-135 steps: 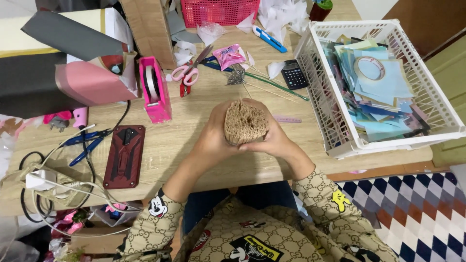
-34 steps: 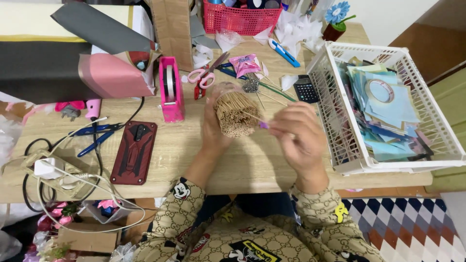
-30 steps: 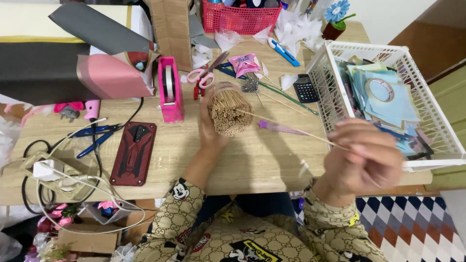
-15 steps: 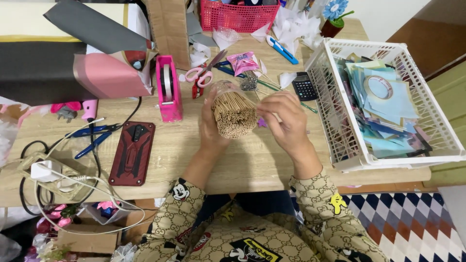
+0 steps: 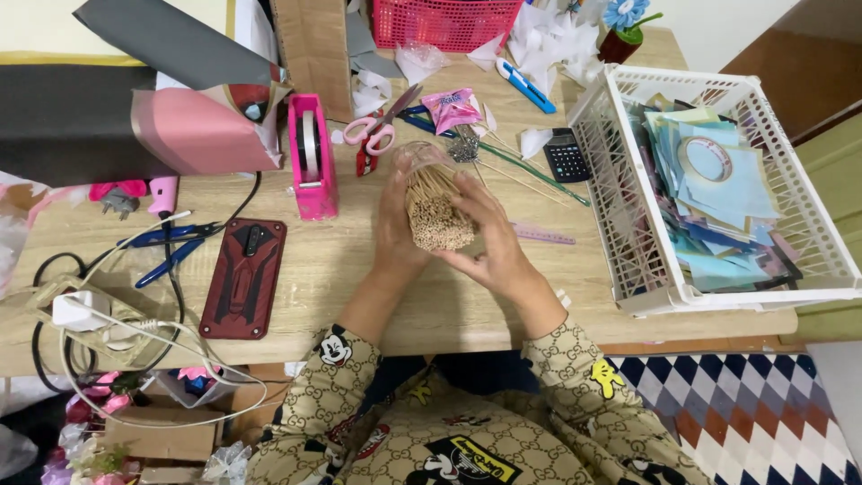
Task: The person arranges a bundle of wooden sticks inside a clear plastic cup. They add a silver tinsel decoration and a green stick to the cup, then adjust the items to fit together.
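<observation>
Both hands meet over the middle of the wooden table, closed around a thick bundle of thin wooden sticks wrapped in clear plastic. The left hand grips the bundle from its left side, fingers curled behind it, while the right hand cups it from the right and below, thumb and fingers pressed against the cut ends, which face up toward the camera. The bundle is held just above the tabletop, tilted away from the person, its far end pointing at the clutter behind — pink-handled scissors, a small pink packet and a few loose sticks with a green stem. Just left of the left hand stands a pink tape dispenser; farther left a phone in a red and black case lies flat, with blue-handled pliers and a tangle of white cable and a charger beyond it. To the right of the hands lies a thin purple strip, and past that a black calculator sits beside a white plastic basket full of blue and green paper sheets, a roll of clear tape on top. A red basket stands at the table's far edge.
</observation>
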